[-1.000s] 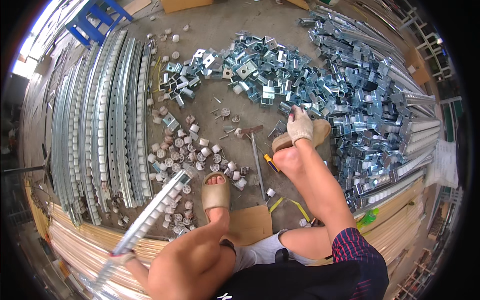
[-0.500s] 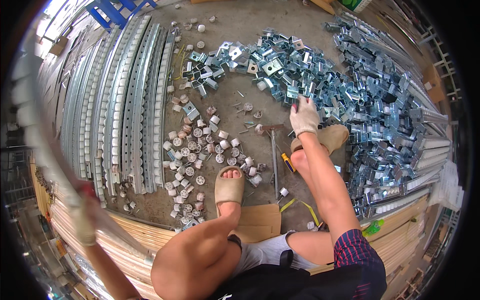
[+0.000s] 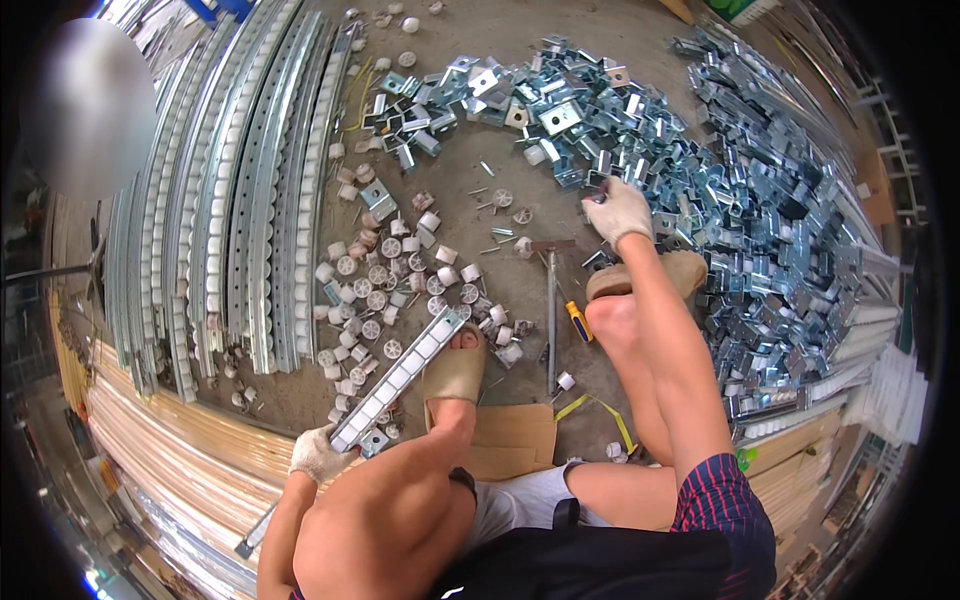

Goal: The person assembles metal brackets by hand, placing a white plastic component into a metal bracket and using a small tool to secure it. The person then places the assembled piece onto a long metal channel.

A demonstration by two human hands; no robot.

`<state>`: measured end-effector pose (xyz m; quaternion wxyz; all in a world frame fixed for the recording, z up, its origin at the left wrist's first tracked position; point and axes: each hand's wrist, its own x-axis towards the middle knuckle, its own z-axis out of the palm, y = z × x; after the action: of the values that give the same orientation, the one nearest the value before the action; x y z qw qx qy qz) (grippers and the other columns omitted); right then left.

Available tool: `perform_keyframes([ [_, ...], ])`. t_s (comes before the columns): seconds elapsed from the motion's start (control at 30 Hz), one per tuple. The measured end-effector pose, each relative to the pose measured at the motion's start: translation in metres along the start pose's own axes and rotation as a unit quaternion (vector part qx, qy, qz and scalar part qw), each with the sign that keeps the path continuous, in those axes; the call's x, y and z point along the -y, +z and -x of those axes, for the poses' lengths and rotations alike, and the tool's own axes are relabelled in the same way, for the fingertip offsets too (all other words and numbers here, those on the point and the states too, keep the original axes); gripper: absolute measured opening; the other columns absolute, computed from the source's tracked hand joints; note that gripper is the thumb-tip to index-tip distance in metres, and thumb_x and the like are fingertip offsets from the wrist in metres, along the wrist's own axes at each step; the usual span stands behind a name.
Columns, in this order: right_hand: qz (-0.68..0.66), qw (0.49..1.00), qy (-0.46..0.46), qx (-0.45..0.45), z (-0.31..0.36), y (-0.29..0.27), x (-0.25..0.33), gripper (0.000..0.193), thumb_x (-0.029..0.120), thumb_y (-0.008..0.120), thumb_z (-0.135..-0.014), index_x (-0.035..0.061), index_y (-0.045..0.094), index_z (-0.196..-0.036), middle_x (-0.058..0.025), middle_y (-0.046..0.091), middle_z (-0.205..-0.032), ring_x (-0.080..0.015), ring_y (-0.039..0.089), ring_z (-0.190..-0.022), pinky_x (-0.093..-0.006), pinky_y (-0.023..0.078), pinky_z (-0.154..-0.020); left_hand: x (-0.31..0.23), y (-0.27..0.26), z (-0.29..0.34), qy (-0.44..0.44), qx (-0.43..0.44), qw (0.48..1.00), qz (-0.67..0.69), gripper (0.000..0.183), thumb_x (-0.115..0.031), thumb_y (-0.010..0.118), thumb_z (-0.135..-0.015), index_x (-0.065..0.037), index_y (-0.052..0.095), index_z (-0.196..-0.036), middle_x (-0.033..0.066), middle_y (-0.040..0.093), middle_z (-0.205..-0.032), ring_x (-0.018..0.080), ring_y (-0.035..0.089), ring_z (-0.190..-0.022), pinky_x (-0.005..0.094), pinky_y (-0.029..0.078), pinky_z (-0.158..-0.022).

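In a pale glove, my left hand (image 3: pixel 320 452) is closed around a roller rail (image 3: pixel 398 378), a metal channel lined with white rollers. The rail slants up to the right, its far end over my left sandal (image 3: pixel 455 370). My right hand (image 3: pixel 620 212), gloved too, is at the near edge of a heap of shiny metal brackets (image 3: pixel 630 125). Its thumb and fingers are pinched on a metal bracket (image 3: pixel 602 168), partly hidden by the fingers. Loose white rollers (image 3: pixel 392 349) lie on the floor around the held rail.
Long roller rails (image 3: pixel 240 190) lie side by side at left. A hammer (image 3: pixel 551 320) and a yellow-handled screwdriver (image 3: pixel 577 322) rest between my feet. Flat cardboard (image 3: pixel 510 437) lies near me. More rails (image 3: pixel 860 300) are under brackets at right. Long wrapped strips (image 3: pixel 190 430) stretch along the lower left.
The rail in my left hand has swung from upright at the far left down to a slant across the rollers. My right hand has stayed at the bracket heap, its fingers now closed on a bracket.
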<state>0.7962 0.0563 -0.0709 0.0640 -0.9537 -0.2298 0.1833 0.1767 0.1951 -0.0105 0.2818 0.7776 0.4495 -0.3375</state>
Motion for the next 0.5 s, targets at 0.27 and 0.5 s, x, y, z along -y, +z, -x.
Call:
perform_keyframes([
  [0.27,-0.118,0.993,0.016,-0.024,0.016,0.037,-0.065,0.049,0.050,0.067,-0.092,0.0046,0.073,-0.109,-0.0226,0.076,-0.107,-0.0407,0.072,-0.105,-0.0461,0.054,-0.092,0.018,0.020,-0.030,-0.026,0.060,0.997,-0.031,0.074,-0.058,0.084,-0.072,-0.010,0.070,-0.127,0.0220,0.077,-0.110,0.0398,0.073,-0.108,0.0472,0.058,-0.096],
  [0.5,0.051,0.974,-0.034,-0.219,0.047,0.055,-0.049,0.052,0.043,0.075,-0.092,0.0167,0.066,-0.136,-0.0186,0.062,-0.137,-0.0400,0.062,-0.125,-0.0474,0.052,-0.100,-0.019,-0.032,-0.066,0.063,0.116,0.987,-0.092,0.091,-0.075,0.074,-0.077,-0.010,0.065,-0.140,0.0224,0.076,-0.120,0.0377,0.072,-0.114,0.0456,0.056,-0.100],
])
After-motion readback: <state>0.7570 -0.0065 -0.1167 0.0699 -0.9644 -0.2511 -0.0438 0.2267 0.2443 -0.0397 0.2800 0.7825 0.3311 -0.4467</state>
